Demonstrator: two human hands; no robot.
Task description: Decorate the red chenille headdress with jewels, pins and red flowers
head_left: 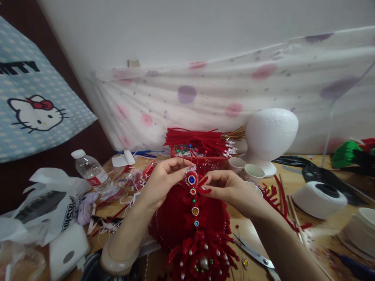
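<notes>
A red velvety headpiece [175, 218] stands at the front centre, with a column of gems down its middle and a beaded red flower at the bottom. My left hand [165, 177] pinches the top edge of the jewelled ornament [191, 178] with the blue gem. My right hand [224, 187] is closed at the ornament's right side, thumb and finger around a small red petal-like piece [204, 186]. Both hands are close together, with the blue gem between them.
Behind are a red basket [202, 162] of red stems and a white foam head [271, 136]. Scissors [254, 253], paper cups [253, 171] and a white tape roll [319, 199] lie right. A water bottle [90, 171], beads and plastic bags [49, 203] are left.
</notes>
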